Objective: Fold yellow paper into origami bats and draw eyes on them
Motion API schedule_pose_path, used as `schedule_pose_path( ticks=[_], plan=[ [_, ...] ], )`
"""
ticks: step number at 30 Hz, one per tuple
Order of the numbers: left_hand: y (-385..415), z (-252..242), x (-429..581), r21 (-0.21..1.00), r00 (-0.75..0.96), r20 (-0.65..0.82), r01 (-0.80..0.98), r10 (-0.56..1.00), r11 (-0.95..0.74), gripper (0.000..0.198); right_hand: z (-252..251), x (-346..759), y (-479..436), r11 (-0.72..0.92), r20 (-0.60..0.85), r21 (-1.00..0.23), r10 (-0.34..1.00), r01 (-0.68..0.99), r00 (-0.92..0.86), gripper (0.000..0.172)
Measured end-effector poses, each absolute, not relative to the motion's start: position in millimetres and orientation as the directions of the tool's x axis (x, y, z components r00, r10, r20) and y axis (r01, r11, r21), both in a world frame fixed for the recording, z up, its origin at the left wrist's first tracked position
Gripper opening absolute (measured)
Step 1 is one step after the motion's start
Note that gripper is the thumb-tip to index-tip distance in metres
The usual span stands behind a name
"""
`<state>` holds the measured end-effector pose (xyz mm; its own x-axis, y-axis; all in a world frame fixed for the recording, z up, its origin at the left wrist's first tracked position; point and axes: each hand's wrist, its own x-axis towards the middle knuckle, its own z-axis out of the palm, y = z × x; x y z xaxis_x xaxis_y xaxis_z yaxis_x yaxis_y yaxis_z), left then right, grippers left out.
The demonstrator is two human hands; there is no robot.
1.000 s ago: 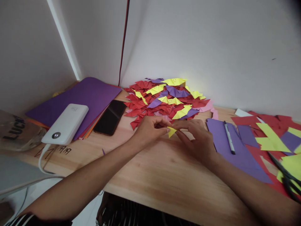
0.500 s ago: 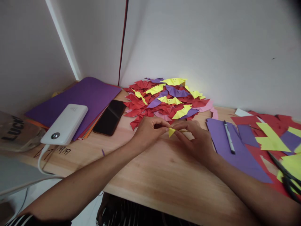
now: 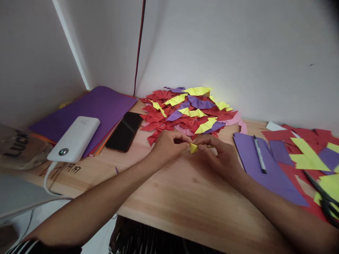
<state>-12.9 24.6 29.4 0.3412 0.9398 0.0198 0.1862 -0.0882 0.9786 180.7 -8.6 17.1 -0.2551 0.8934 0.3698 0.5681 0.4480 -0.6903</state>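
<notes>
A small folded piece of yellow paper (image 3: 194,148) is held up between my two hands, over the wooden table. My left hand (image 3: 171,146) pinches its left side with thumb and forefinger. On the other side, the thumb and fingertips of my right hand (image 3: 219,151) close on its right edge. Part of the paper is hidden behind the fingers. Just beyond my hands lies a heap of folded paper shapes (image 3: 185,113) in red, yellow, purple and pink; some yellow ones carry small drawn marks.
Purple sheets (image 3: 106,102) at the left bear a white power bank (image 3: 76,135) with a cable, beside a black phone (image 3: 124,132). To the right, a pen (image 3: 259,155) rests on purple paper (image 3: 275,187), near paper scraps (image 3: 308,158) and scissors (image 3: 328,203). A wall stands behind.
The fingers of my right hand have drawn closer together on the yellow paper, which has turned slightly. My left hand keeps its pinch. The view has shifted very little.
</notes>
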Motion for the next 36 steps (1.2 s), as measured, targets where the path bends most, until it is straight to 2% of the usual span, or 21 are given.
schedule_pose_path(
  ticks=[14, 23, 26, 29, 32, 36],
  plan=[
    [25, 25, -12, 0.956, 0.350, 0.114, 0.214, 0.930, -0.199, 0.016, 17, 177, -7, 0.403, 0.328, -0.661, 0.914, 0.633, -0.238, 0.009],
    [24, 23, -10, 0.950, 0.352, 0.108, 0.239, 0.930, -0.200, 0.016, 17, 177, -8, 0.402, 0.369, -0.618, 0.907, 0.676, -0.202, 0.009],
    [21, 26, -9, 0.926, 0.348, 0.112, 0.303, 0.931, -0.225, 0.011, 17, 176, -8, 0.430, 0.398, -0.579, 0.891, 0.693, -0.220, 0.008],
    [17, 29, -7, 0.885, 0.332, 0.196, 0.345, 0.923, -0.312, 0.002, 17, 175, -9, 0.484, 0.455, -0.509, 0.853, 0.712, -0.255, 0.007],
    [14, 29, -4, 0.869, 0.326, 0.261, 0.331, 0.909, -0.368, 0.006, 19, 173, -9, 0.531, 0.501, -0.448, 0.815, 0.720, -0.289, 0.006],
    [13, 29, -3, 0.873, 0.321, 0.276, 0.311, 0.906, -0.376, 0.010, 21, 171, -9, 0.559, 0.525, -0.409, 0.791, 0.721, -0.314, 0.009]
  ],
)
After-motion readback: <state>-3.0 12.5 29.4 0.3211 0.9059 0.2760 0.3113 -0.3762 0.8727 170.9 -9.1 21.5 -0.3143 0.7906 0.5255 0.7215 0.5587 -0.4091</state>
